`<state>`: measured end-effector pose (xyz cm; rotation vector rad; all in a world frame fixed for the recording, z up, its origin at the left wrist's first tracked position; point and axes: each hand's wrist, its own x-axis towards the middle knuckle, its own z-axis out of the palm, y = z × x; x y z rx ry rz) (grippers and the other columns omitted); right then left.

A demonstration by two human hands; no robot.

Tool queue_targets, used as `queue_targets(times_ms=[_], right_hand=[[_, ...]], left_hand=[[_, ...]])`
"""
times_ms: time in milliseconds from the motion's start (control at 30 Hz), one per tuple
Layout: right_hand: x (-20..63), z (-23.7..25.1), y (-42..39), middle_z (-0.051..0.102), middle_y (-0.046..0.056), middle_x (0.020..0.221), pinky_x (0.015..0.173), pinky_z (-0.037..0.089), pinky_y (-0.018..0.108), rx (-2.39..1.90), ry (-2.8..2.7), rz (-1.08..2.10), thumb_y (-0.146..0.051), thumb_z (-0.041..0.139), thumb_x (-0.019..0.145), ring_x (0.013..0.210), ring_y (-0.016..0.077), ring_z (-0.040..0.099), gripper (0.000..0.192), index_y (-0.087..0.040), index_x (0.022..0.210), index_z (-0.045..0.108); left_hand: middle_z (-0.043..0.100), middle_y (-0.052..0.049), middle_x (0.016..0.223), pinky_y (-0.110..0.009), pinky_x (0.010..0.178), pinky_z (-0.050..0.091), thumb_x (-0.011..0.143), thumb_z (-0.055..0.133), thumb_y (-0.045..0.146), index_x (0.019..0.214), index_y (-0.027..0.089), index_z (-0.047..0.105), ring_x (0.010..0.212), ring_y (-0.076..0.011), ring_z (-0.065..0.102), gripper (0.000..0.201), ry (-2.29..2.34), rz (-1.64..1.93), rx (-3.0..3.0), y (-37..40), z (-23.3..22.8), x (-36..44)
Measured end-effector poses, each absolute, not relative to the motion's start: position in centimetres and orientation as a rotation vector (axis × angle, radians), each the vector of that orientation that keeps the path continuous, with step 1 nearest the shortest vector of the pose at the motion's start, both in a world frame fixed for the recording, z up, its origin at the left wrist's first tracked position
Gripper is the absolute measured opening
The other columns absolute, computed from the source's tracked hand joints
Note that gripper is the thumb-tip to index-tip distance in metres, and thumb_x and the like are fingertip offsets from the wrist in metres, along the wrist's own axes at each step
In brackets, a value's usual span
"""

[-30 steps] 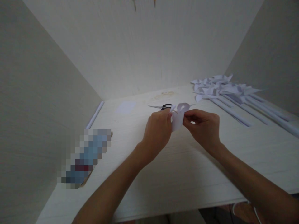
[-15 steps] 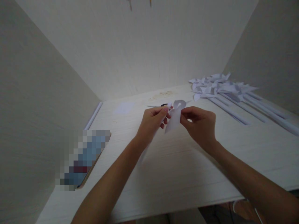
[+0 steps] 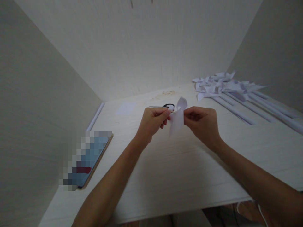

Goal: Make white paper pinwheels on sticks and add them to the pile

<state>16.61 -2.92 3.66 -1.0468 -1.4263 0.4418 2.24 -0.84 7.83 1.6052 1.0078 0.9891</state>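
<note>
Above the middle of the white table, my left hand point(image 3: 153, 120) is closed in a pinch on a small white paper piece point(image 3: 170, 107), its tip showing past the thumb. My right hand point(image 3: 201, 121) pinches the right edge of a white paper pinwheel point(image 3: 177, 121). One curled blade of the pinwheel stands up, and a flat part hangs down between the hands. How the two paper pieces join is hidden by my left fingers. Just behind my left hand lie scissors point(image 3: 168, 105) with black handles, partly covered.
Several white paper pinwheels on rolled paper sticks point(image 3: 239, 110) lie piled at the back right. A phone point(image 3: 94, 157), partly blurred out, rests at the left near a paper roll point(image 3: 95, 116). A small paper sheet point(image 3: 126, 108) lies at the back left. Walls enclose three sides.
The pinwheel has turned slightly between my hands, its curled blade now standing higher. My left hand has shifted a little left, showing more of the scissors' handle. Both hands keep their pinch.
</note>
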Motion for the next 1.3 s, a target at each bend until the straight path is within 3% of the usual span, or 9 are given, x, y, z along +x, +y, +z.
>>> queue_targets(times_ms=[100, 167, 400, 800, 967, 1300], right_hand=[[17.0, 3.5, -3.4, 0.067, 0.001, 0.064, 0.055, 0.046, 0.023, -1.058, -1.625, 0.12, -0.019, 0.061, 0.067, 0.058, 0.0117, 0.058, 0.006, -0.02, 0.063, 0.064], [17.0, 3.5, -3.4, 0.067, 0.001, 0.065, 0.056, 0.046, 0.023, -1.057, -1.637, 0.082, -0.019, 0.06, 0.067, 0.059, 0.0119, 0.059, 0.006, -0.02, 0.063, 0.065], [15.9, 4.6, -2.9, 0.061, -0.001, 0.05, 0.041, 0.044, 0.02, -1.024, -1.193, 0.726, -0.017, 0.064, 0.062, 0.043, 0.0096, 0.055, 0.003, -0.015, 0.061, 0.064], [16.0, 3.6, -1.9, 0.062, -0.002, 0.054, 0.05, 0.051, 0.021, -0.969, -1.124, 0.843, -0.015, 0.067, 0.059, 0.05, 0.0092, 0.059, 0.007, -0.014, 0.064, 0.062], [15.9, 3.8, -2.0, 0.063, -0.001, 0.057, 0.052, 0.05, 0.021, -0.94, -1.134, 0.889, -0.017, 0.067, 0.061, 0.052, 0.0092, 0.06, 0.009, -0.015, 0.068, 0.062], [16.0, 3.6, -1.7, 0.06, -0.003, 0.051, 0.049, 0.047, 0.022, -0.955, -1.002, 0.939, -0.014, 0.066, 0.056, 0.048, 0.0086, 0.056, 0.007, -0.015, 0.061, 0.061]], left_hand=[[0.043, 0.004, 0.041, -0.016, 0.037, 0.028, 0.071, 0.055, 0.022, 0.05, 0.012, 0.057, 0.039, -0.0038, 0.037, 0.023, 1.031, 0.959, 1.624, -0.8, 8.0, 2.2], [0.043, 0.004, 0.041, -0.016, 0.037, 0.028, 0.071, 0.054, 0.021, 0.049, 0.012, 0.057, 0.038, -0.0034, 0.036, 0.024, 1.041, 0.973, 1.654, -0.8, 8.1, 2.1], [0.046, 0.004, 0.04, -0.015, 0.036, 0.033, 0.067, 0.05, 0.01, 0.049, 0.012, 0.055, 0.036, -0.0039, 0.042, 0.019, 1.074, 0.794, 1.742, -1.2, 6.4, 3.1], [0.046, 0.005, 0.04, -0.012, 0.034, 0.031, 0.074, 0.046, 0.012, 0.045, 0.012, 0.053, 0.035, -0.002, 0.039, 0.03, 1.181, 0.915, 1.644, -0.4, 6.8, 2.7], [0.053, 0.003, 0.047, -0.014, 0.034, 0.033, 0.072, 0.049, 0.012, 0.057, 0.012, 0.063, 0.037, -0.0033, 0.043, 0.02, 1.207, 0.98, 1.607, -0.4, 6.9, 2.7], [0.061, -0.001, 0.06, -0.014, 0.033, 0.033, 0.071, 0.056, 0.019, 0.078, 0.013, 0.068, 0.04, -0.0032, 0.044, 0.015, 1.117, 1.061, 1.618, -0.4, 6.4, 2.7]])
